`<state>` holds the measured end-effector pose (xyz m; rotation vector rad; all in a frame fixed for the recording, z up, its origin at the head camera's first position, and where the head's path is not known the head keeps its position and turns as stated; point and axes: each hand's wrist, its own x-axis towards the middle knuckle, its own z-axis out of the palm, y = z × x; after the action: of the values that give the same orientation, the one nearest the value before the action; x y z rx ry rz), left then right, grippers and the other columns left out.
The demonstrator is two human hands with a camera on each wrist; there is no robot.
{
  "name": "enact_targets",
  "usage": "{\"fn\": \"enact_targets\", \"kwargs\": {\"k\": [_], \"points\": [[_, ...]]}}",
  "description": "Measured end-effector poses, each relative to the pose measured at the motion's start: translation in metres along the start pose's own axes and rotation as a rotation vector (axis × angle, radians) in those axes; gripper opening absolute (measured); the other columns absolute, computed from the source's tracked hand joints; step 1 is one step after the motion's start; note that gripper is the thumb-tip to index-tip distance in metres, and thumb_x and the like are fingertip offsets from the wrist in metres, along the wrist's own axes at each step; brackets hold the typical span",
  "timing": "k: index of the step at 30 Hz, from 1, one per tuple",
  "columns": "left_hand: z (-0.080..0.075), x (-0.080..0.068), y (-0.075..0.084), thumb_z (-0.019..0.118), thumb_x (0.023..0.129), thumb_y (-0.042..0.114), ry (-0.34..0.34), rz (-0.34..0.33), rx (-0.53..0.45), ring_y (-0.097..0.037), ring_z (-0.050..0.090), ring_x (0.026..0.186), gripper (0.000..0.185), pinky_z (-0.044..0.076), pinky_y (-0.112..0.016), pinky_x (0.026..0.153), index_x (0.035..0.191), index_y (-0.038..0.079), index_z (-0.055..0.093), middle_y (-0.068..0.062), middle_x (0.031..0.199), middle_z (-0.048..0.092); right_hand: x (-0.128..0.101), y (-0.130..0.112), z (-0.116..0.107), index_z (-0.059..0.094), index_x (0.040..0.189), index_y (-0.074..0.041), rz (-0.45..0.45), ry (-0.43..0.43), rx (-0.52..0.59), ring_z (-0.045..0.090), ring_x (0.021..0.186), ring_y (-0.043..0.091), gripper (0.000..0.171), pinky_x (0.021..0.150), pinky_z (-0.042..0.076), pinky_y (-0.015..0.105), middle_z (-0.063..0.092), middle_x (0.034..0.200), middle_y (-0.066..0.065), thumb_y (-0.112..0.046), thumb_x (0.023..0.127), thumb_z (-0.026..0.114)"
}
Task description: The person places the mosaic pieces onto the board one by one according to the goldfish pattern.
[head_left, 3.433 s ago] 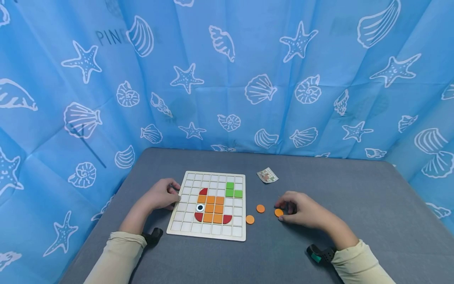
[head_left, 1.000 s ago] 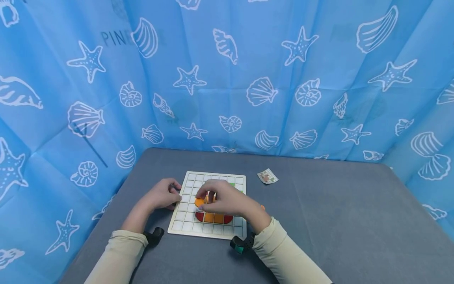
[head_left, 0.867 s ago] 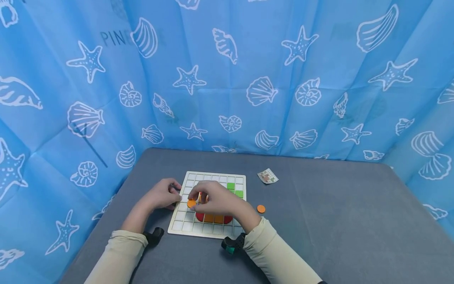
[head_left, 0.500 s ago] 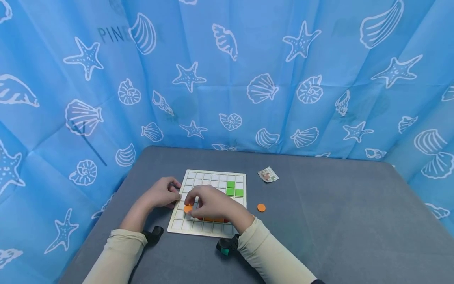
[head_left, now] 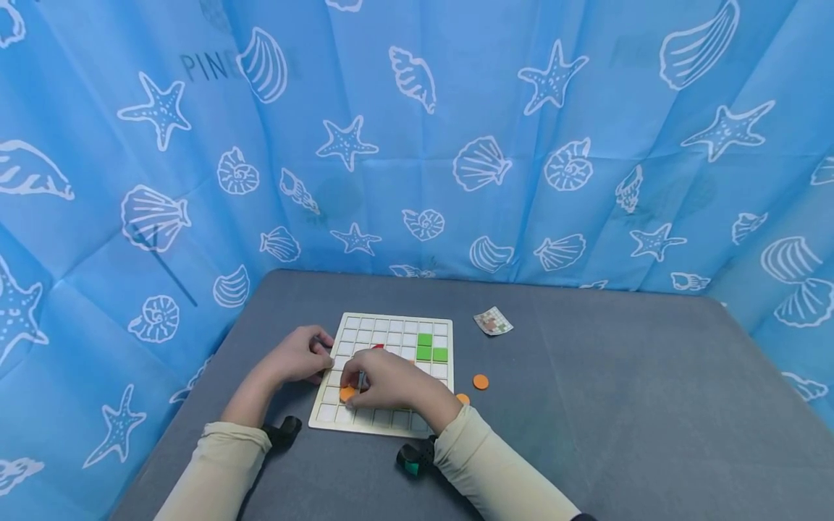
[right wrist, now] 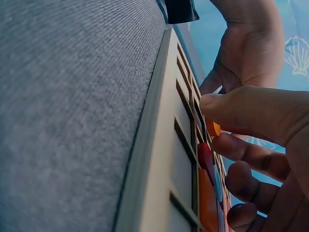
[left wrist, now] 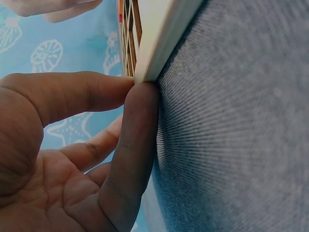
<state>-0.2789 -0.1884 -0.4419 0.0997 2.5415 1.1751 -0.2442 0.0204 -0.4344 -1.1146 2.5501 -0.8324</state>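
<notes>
My left hand (head_left: 298, 356) pinches the left edge of a pale wooden grid board (head_left: 440, 370) between thumb and a finger; the left wrist view shows both fingertips on the board's edge (left wrist: 159, 43). Over the board's left part, my right hand (head_left: 391, 380) pinches an orange disc (head_left: 347, 394) between thumb and fingers. In the right wrist view that disc (right wrist: 213, 128) sits close over the grid, near a red quarter-round tile (right wrist: 205, 157) and an orange tile (right wrist: 207, 198). Green square tiles (head_left: 425, 346) lie in the upper right cells. My right hand hides most of the other coloured tiles.
Two loose orange discs, one farther off (head_left: 481, 381) and one near the board's right edge (head_left: 462, 399), lie on the grey table (head_left: 638, 405). Behind them is a small printed grid card (head_left: 493, 320). A blue shell-patterned curtain (head_left: 417, 181) surrounds the table's back and sides.
My right hand has picked up an orange disc from right of the board and carried it left over the grid, lately shifting slightly nearer me. My left hand stays at the board's edge.
</notes>
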Motion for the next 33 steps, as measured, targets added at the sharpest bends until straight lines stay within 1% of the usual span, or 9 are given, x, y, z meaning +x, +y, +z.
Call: {"fn": "enact_targets", "kwargs": {"k": [11,16,24,33], "points": [[0.0005,0.0006,-0.0012,0.062,0.083,0.006,0.005,-0.002,-0.001,-0.021,0.061,0.069,0.034,0.059,-0.035,0.059,0.116,0.001,0.056,-0.013,0.088,0.058,-0.0008,0.0023,0.0003,0.071,0.097,-0.019,-0.004,0.015,-0.025,0.06,0.084,0.008,0.013,0.069,0.047,0.017,0.065,0.095,-0.007,-0.021,0.085,0.075],[0.0006,0.0,-0.0009,0.062,0.083,0.006,0.005,-0.003,-0.006,-0.022,0.061,0.069,0.034,0.059,-0.035,0.059,0.116,0.001,0.056,-0.013,0.088,0.058,-0.0004,0.0028,0.0002,0.071,0.097,-0.02,-0.001,0.016,-0.038,0.059,0.084,0.007,0.012,0.07,0.047,0.017,0.065,0.095,-0.007,-0.021,0.085,0.074],[0.0014,-0.0004,0.0006,0.061,0.083,0.005,0.005,-0.014,-0.009,-0.022,0.06,0.07,0.034,0.059,-0.036,0.06,0.117,0.001,0.056,-0.013,0.088,0.058,-0.0005,0.0036,0.0009,0.072,0.098,-0.019,-0.003,0.009,-0.025,0.06,0.084,0.005,0.011,0.071,0.048,0.017,0.067,0.096,-0.008,-0.02,0.087,0.073],[0.0024,0.0005,-0.0015,0.062,0.083,0.005,0.006,-0.006,-0.013,-0.022,0.061,0.07,0.034,0.059,-0.036,0.06,0.117,0.001,0.056,-0.014,0.088,0.058,-0.0049,0.002,-0.0024,0.071,0.1,-0.021,0.022,0.024,-0.025,0.059,0.086,0.005,0.014,0.072,0.049,0.018,0.064,0.096,-0.009,-0.025,0.086,0.074]]}}
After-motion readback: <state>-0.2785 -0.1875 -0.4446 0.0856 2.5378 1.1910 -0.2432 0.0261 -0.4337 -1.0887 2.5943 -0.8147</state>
